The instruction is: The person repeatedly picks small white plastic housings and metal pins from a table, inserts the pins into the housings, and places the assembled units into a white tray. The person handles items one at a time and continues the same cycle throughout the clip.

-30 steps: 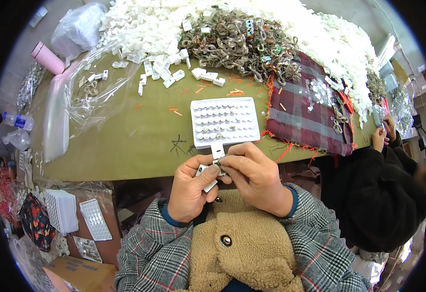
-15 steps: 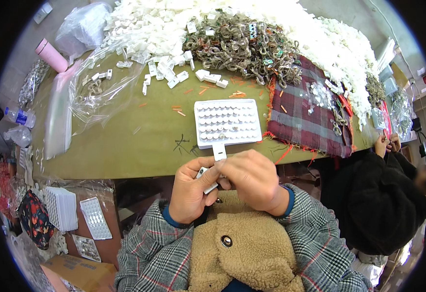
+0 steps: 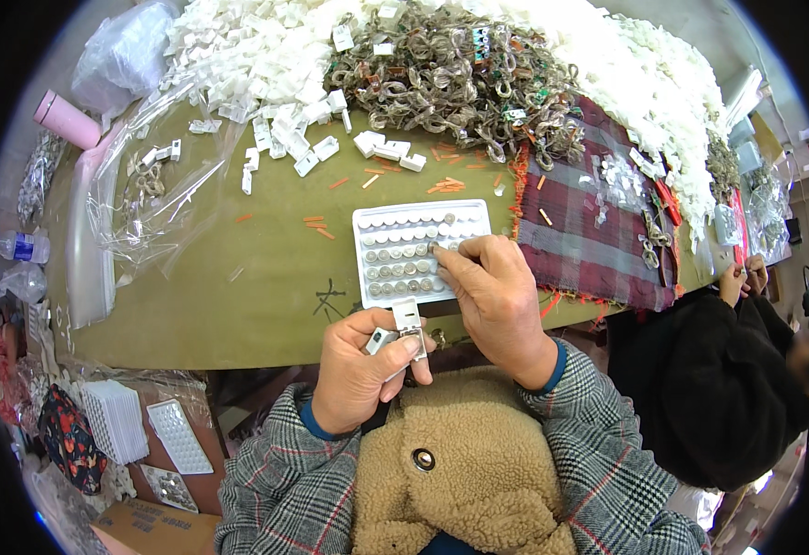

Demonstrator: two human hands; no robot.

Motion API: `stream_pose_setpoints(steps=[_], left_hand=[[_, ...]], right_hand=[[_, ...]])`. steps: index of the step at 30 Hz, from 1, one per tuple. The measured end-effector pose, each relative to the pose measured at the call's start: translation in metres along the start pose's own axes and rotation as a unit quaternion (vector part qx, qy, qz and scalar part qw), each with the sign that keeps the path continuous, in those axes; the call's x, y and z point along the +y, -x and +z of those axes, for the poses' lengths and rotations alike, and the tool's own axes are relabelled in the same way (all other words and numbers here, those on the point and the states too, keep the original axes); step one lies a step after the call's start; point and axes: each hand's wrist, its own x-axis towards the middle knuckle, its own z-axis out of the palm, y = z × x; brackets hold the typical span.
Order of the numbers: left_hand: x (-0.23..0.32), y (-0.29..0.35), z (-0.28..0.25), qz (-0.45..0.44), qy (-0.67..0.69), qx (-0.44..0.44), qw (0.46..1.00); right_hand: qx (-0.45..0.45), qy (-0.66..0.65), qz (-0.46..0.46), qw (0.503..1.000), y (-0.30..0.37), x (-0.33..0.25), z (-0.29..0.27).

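My left hand point(image 3: 353, 370) is closed around two small white plastic cases. One open case point(image 3: 408, 317) stands up between thumb and fingers, its slotted flap raised and metal showing inside. The other case point(image 3: 379, 340) lies deeper in the palm, partly covered by the thumb. Just beyond is a white plastic tray point(image 3: 361, 264) with rows of round silver button cells point(image 3: 411, 269). My right hand point(image 3: 497, 291) reaches over its right side, thumb and forefinger pinched at a button cell in a middle row; the fingers mostly hide that cell.
Behind the tray lie orange strips point(image 3: 448, 186), loose white cases point(image 3: 390, 150) and a heap of coiled wires point(image 3: 460, 83). A plaid cloth point(image 3: 571, 222) with scissors is at right. Clear plastic bags point(image 3: 94, 250) lie left. Another person in black point(image 3: 710, 388) sits at right.
My right hand has left the case in my left hand and moved forward onto the tray. The open case shows more fully now. The view has shifted slightly.
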Motion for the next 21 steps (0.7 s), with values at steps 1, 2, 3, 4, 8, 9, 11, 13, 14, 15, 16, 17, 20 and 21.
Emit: stream_pose_setpoints(steps=[1, 2, 3, 4, 8, 9, 11, 13, 14, 15, 16, 17, 20, 21], left_hand=[[0.0, 0.0, 0.0, -0.003, 0.0, 0.001, 1.0], [0.001, 0.0, 0.0, -0.005, -0.001, 0.001, 1.0], [0.001, 0.0, 0.0, -0.005, 0.001, -0.001, 1.0], [0.001, -0.001, 0.0, -0.005, 0.002, -0.005, 1.0], [0.001, 0.002, 0.001, 0.0, 0.073, -0.008, 0.997], [0.001, 0.002, 0.001, 0.0, 0.099, -0.033, 0.995], [-0.002, 0.006, 0.001, -0.002, 0.11, -0.036, 0.993], [-0.005, 0.01, 0.002, 0.003, 0.115, -0.039, 0.993], [-0.007, 0.012, 0.002, 0.01, 0.11, -0.04, 0.993], [-0.009, 0.014, 0.002, 0.02, 0.111, -0.043, 0.993], [-0.011, 0.016, 0.002, 0.02, 0.1, -0.038, 0.994], [-0.013, 0.019, 0.003, 0.025, 0.094, -0.034, 0.995], [-0.019, 0.026, 0.002, 0.026, 0.083, -0.023, 0.996], [-0.02, 0.028, 0.001, 0.026, 0.086, -0.02, 0.996]], right_hand=[[-0.002, 0.006, -0.009, 1.0, 0.0, 0.0, 0.0], [-0.003, 0.013, -0.019, 1.0, -0.001, 0.0, 0.0], [-0.02, 0.017, -0.018, 0.999, -0.001, -0.001, 0.0], [-0.037, 0.023, -0.018, 0.999, -0.002, -0.001, -0.002], [-0.067, 0.013, -0.01, 0.998, -0.004, -0.01, -0.011], [-0.068, -0.04, 0.007, 0.997, -0.002, -0.015, -0.015], [-0.067, -0.148, 0.037, 0.986, 0.007, -0.03, -0.026], [-0.059, -0.171, 0.025, 0.983, 0.014, -0.043, -0.026], [-0.052, -0.181, 0.018, 0.982, 0.018, -0.049, -0.025], [-0.054, -0.188, 0.039, 0.98, 0.021, -0.054, -0.024], [-0.041, -0.171, 0.027, 0.984, 0.024, -0.059, -0.022], [-0.032, -0.155, 0.02, 0.987, 0.026, -0.063, -0.02], [-0.079, -0.165, 0.013, 0.983, 0.028, -0.065, -0.024], [-0.115, -0.19, 0.02, 0.975, 0.027, -0.063, -0.029]])
